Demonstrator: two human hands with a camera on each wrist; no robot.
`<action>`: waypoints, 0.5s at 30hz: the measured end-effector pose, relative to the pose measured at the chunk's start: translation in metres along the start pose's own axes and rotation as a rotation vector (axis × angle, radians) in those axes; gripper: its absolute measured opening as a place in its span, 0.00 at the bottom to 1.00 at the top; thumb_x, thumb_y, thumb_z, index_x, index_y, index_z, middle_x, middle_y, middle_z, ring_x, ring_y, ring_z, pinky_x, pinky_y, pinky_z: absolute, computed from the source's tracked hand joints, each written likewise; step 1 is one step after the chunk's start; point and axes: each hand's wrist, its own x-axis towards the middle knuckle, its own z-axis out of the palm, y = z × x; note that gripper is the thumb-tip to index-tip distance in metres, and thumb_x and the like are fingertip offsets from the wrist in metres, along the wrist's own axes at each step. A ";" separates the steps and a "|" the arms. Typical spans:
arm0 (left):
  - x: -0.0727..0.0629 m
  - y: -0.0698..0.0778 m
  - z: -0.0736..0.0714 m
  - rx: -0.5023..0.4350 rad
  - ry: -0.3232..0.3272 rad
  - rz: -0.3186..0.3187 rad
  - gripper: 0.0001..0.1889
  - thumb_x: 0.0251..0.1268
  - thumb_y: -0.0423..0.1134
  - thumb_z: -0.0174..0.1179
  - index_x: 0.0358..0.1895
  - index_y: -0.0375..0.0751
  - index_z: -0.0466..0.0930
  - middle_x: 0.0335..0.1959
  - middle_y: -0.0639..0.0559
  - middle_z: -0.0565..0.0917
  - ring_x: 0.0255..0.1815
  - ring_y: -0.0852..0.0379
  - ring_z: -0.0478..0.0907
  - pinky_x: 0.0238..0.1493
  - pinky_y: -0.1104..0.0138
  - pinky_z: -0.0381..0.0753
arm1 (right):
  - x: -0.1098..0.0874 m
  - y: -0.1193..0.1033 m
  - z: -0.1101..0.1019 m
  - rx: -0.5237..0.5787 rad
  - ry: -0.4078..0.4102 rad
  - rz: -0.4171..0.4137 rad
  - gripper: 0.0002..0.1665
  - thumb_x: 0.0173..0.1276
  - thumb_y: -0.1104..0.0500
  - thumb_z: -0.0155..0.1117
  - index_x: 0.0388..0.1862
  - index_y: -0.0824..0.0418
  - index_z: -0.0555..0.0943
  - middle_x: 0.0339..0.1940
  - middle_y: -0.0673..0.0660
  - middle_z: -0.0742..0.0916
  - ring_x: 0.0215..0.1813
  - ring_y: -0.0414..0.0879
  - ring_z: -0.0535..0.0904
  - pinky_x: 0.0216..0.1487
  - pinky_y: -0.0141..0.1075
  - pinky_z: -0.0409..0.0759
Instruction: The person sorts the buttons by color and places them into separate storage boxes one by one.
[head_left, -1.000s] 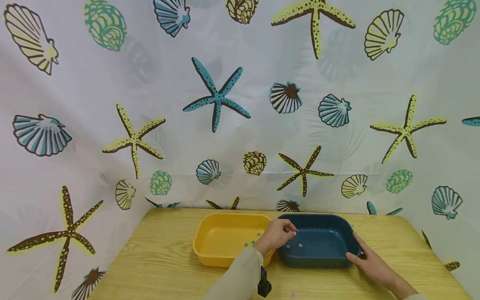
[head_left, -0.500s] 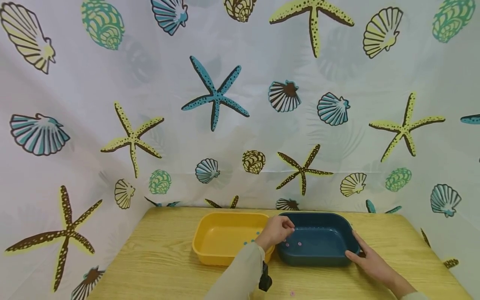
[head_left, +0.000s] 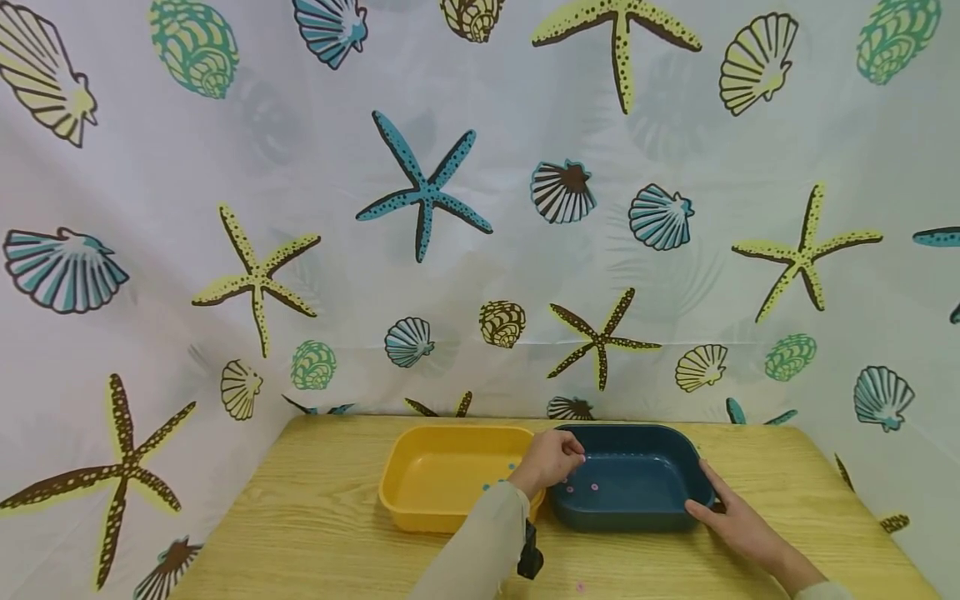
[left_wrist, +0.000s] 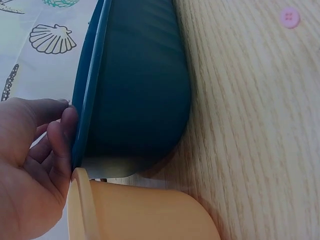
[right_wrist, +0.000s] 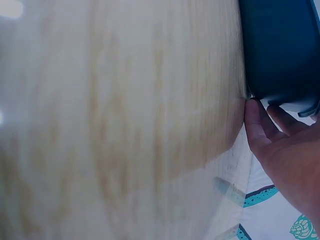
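My left hand reaches over the yellow tray and hovers at the left end of the dark blue tray. Its thumb and forefinger pinch a tiny pink button, mostly hidden by the fingertips. Inside the blue tray, a few pink buttons lie near its left end. At that tray's other end, my right hand holds the corner, thumb toward the front and fingers along the outer side. Blue buttons lie in the yellow tray, partly covered by my left arm.
A loose pink button lies on the wooden table in front of the trays. The two trays stand side by side. Behind and at both sides hangs a white cloth printed with shells and starfish.
Both hands keep almost the same pose; my left hand drops back very slightly toward the left. The whole head view shifts a little.
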 end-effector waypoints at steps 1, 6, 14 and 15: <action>0.000 0.000 0.000 -0.001 0.001 -0.002 0.03 0.65 0.34 0.60 0.35 0.40 0.82 0.23 0.55 0.79 0.21 0.61 0.74 0.24 0.69 0.76 | 0.000 0.000 0.000 -0.003 -0.001 0.003 0.51 0.71 0.46 0.56 0.77 0.61 0.37 0.73 0.74 0.45 0.68 0.69 0.59 0.61 0.53 0.66; 0.001 0.001 0.001 -0.008 0.012 -0.010 0.03 0.64 0.34 0.61 0.33 0.40 0.81 0.21 0.56 0.78 0.21 0.60 0.74 0.23 0.69 0.76 | 0.000 -0.001 0.000 -0.001 -0.001 0.004 0.51 0.71 0.46 0.56 0.77 0.60 0.37 0.73 0.74 0.45 0.68 0.69 0.59 0.62 0.53 0.65; 0.004 0.001 0.002 -0.057 0.062 -0.039 0.07 0.62 0.30 0.61 0.42 0.33 0.81 0.26 0.53 0.81 0.22 0.60 0.76 0.24 0.69 0.78 | -0.001 -0.001 0.000 0.002 0.001 -0.002 0.51 0.71 0.47 0.56 0.77 0.60 0.37 0.73 0.75 0.45 0.68 0.69 0.58 0.62 0.53 0.65; 0.004 0.000 0.003 -0.059 0.066 -0.041 0.08 0.62 0.30 0.61 0.43 0.32 0.81 0.27 0.53 0.81 0.22 0.59 0.76 0.24 0.69 0.79 | -0.001 -0.001 0.000 0.002 0.001 -0.004 0.51 0.71 0.47 0.56 0.77 0.60 0.37 0.73 0.75 0.45 0.68 0.70 0.58 0.62 0.53 0.65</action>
